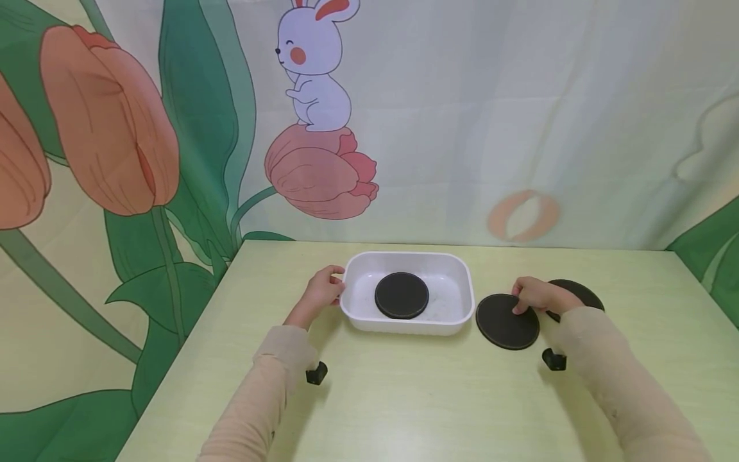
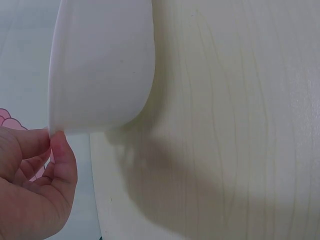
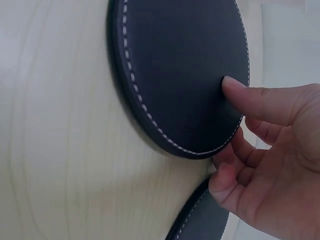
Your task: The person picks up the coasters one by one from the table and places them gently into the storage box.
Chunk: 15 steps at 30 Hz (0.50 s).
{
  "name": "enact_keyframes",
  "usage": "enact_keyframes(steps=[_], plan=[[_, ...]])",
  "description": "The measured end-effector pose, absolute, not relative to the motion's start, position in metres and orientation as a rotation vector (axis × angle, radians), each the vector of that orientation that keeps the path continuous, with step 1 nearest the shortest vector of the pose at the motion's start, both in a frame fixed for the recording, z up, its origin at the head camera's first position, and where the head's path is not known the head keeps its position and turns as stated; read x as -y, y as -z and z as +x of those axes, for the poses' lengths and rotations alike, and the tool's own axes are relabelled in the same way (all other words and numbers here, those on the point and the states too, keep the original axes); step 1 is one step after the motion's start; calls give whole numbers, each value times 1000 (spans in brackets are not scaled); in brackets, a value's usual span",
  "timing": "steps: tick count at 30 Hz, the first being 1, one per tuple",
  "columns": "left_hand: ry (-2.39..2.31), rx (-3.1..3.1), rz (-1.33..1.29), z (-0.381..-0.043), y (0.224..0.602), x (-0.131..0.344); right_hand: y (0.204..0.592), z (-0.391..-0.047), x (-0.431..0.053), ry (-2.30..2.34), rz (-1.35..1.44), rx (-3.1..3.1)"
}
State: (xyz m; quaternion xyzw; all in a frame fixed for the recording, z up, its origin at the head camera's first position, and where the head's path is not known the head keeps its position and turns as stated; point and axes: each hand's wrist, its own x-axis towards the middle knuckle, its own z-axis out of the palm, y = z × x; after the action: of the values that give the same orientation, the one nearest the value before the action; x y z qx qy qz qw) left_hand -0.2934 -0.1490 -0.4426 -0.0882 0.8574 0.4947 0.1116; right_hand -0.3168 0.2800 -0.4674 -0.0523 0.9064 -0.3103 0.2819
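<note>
My left hand point(image 1: 324, 287) pinches the left rim of a white rectangular tray point(image 1: 444, 326); the left wrist view shows thumb and fingertips of that hand point(image 2: 40, 185) on the edge of the tray point(image 2: 102, 65). Inside the tray lies a round black coaster point(image 1: 401, 295). My right hand point(image 1: 537, 295) grips a second black coaster point(image 1: 507, 323) by its edge, just right of the tray. White stitching runs round this coaster point(image 3: 185, 75) in the right wrist view, with the thumb on top and fingers beneath. Partly behind the right hand lies a third coaster point(image 1: 580, 294).
All of this is on a pale wood-grain table point(image 1: 404, 398). A printed curtain point(image 1: 439, 128) with tulips and a rabbit hangs along the far edge. Small black pieces point(image 1: 316, 373) show beneath both wrists.
</note>
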Motion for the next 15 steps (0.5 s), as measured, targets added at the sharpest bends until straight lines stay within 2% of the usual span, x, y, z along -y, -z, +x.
enact_keyframes(steps=[15], plan=[[-1455,-2510,-248,-294,442,148,432,-298,-285,995,-133,-2302]])
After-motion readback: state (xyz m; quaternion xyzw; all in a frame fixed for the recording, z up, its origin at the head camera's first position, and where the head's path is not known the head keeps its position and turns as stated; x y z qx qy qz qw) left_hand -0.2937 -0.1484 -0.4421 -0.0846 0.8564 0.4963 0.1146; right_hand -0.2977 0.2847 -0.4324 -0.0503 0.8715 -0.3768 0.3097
